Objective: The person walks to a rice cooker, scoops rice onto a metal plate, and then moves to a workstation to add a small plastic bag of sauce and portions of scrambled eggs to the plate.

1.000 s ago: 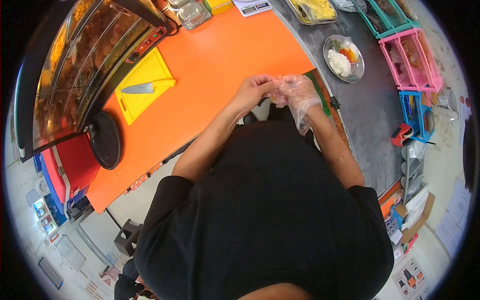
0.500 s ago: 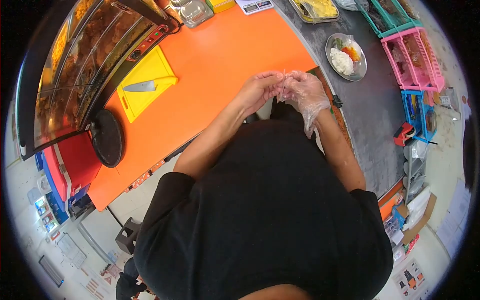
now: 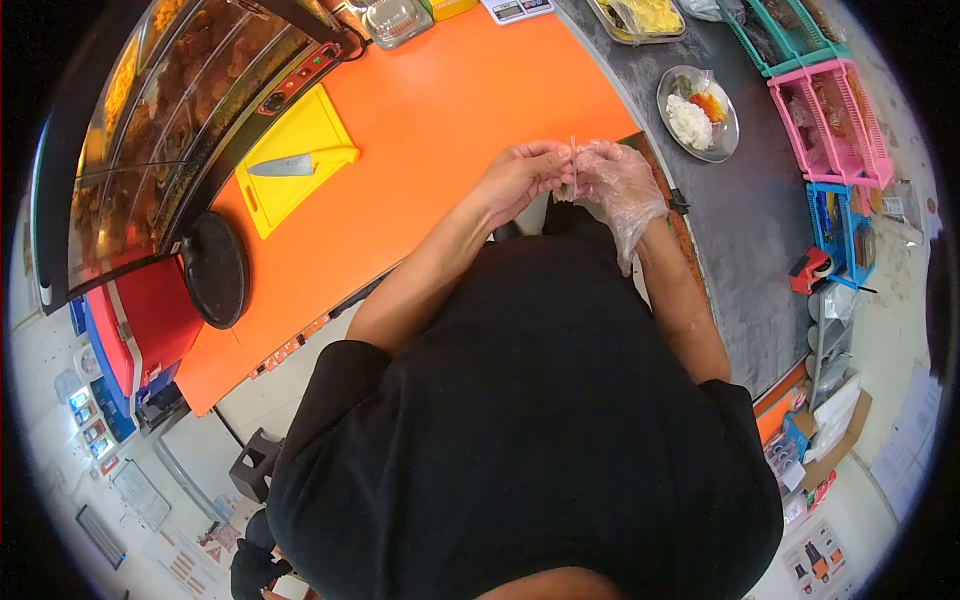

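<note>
My left hand (image 3: 525,180) is bare, its fingers pinched at the edge of a thin strip of clear plastic (image 3: 573,172). My right hand (image 3: 618,182) wears a loose, see-through disposable glove (image 3: 640,215) that hangs in folds about the wrist. Its fingers are closed on the same plastic, so the two hands nearly meet. What kind of plastic item this is I cannot make out. Both hands are in front of my chest, by the edge of the orange table (image 3: 450,120).
A yellow cutting board (image 3: 300,130) bears a knife (image 3: 282,167) at left, near a black round tray (image 3: 217,270) and a glass food warmer (image 3: 190,130). To the right, a metal plate (image 3: 727,135) with rice stands on the grey counter (image 3: 740,240), beside coloured baskets (image 3: 830,120).
The view has shifted slightly. My hands stay together, and the plastic between the fingertips now stands out as a thin upright strip.
</note>
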The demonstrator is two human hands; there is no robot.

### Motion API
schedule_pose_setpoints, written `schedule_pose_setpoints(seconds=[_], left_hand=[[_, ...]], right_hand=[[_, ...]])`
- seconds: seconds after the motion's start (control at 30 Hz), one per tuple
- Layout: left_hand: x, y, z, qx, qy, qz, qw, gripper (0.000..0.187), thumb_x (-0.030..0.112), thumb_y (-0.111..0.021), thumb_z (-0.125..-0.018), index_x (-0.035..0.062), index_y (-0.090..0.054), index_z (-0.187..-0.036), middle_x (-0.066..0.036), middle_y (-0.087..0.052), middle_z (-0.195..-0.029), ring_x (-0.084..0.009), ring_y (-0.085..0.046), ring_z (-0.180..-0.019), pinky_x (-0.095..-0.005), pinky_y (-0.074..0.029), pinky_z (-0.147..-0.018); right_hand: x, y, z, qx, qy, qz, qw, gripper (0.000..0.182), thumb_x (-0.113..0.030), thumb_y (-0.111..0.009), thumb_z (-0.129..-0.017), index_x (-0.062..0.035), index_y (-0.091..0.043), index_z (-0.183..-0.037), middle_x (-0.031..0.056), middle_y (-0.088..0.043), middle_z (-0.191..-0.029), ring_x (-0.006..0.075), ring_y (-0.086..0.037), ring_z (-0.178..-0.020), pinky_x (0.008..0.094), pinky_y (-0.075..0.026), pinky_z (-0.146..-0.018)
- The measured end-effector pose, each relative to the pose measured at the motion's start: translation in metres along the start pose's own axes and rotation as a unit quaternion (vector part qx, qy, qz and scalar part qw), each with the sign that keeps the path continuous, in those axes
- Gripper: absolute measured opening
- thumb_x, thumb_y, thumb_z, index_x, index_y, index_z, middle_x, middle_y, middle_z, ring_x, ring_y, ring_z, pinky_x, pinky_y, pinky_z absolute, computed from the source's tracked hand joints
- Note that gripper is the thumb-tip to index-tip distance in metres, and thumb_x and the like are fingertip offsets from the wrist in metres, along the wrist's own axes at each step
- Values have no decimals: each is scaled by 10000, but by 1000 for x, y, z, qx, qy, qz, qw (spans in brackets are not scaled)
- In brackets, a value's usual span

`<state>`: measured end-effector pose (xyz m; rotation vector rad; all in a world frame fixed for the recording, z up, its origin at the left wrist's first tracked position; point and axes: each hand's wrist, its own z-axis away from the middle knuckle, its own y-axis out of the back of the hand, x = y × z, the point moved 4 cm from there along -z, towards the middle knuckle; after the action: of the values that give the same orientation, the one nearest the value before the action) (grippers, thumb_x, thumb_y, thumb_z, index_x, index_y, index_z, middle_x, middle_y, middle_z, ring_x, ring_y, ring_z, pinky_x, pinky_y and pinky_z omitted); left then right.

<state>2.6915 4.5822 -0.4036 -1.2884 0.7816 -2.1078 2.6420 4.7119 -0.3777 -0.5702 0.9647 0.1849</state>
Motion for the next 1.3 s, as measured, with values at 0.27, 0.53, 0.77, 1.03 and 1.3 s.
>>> schedule_pose_setpoints(seconds=[0.27,0.53,0.77,1.03,1.3], left_hand=[[8,-5,8,71,-21,-106,992,165,192,-570,-892,31,-608,-897,-27,-626,-813,-80,-586,-706,-204,-471,-661],[12,-2,7,65,-101,-159,980,156,145,-603,-869,2,-577,-925,-43,-618,-805,-85,-589,-718,-209,-472,-645],[12,-1,8,82,-160,-219,959,167,107,-639,-833,-26,-578,-914,-46,-612,-802,-101,-604,-703,-232,-497,-617],[22,-21,19,106,-183,-302,930,146,87,-638,-825,-42,-615,-890,-73,-646,-805,-97,-611,-718,-224,-497,-639],[21,-19,18,88,-171,-289,938,159,80,-625,-832,-49,-620,-925,-79,-651,-830,-105,-618,-726,-227,-501,-652]], right_hand=[[13,7,-10,-31,4,-15,999,91,-80,-631,-811,-12,-601,-864,78,-637,-796,171,-630,-697,278,-513,-608],[1,-2,-3,-11,-6,47,999,111,-66,-630,-809,5,-599,-888,83,-630,-836,191,-642,-736,284,-527,-637],[1,-2,-2,28,-19,54,998,121,-49,-617,-812,19,-603,-912,95,-633,-839,203,-638,-716,307,-544,-645],[0,1,-2,29,-29,44,998,108,-43,-598,-818,25,-614,-901,105,-637,-810,191,-635,-684,299,-538,-595],[4,7,-5,38,-13,1,999,113,-67,-637,-789,7,-605,-867,41,-583,-708,133,-555,-580,262,-461,-504]])
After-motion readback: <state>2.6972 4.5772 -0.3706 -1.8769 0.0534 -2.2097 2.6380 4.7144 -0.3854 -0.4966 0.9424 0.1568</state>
